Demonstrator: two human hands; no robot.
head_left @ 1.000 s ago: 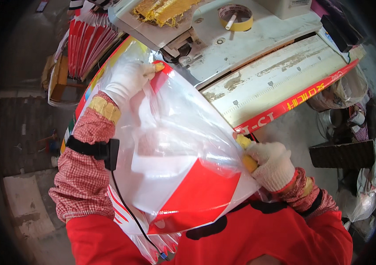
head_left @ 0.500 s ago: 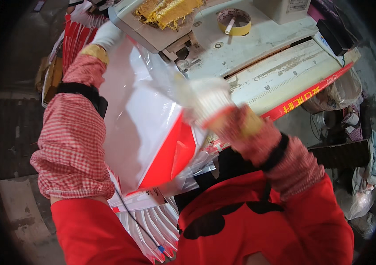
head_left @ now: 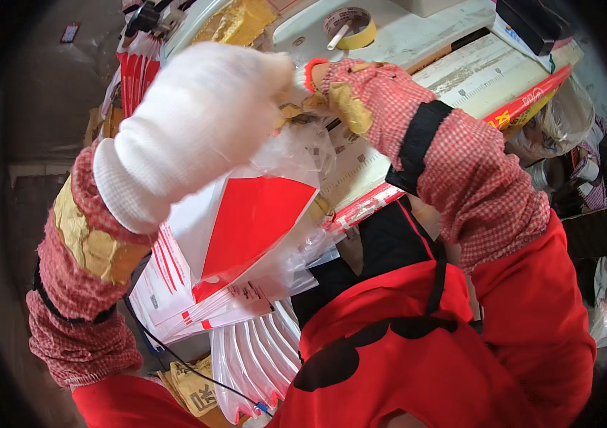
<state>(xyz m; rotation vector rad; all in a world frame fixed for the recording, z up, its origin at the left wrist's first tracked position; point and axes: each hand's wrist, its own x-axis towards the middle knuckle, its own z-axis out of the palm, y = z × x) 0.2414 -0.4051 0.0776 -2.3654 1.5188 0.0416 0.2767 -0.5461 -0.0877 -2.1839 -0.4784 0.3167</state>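
By the bag, the left hand and right hand are held close together; whether pinching or spread cannot be told; beyond the bag, tape is seen

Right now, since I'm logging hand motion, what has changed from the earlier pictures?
The right hand has moved up and left, toward the left hand, which looms larger. The bag, earlier spread between them, now sits below. Grips are too hidden to tell. The tape stays on the worktop.
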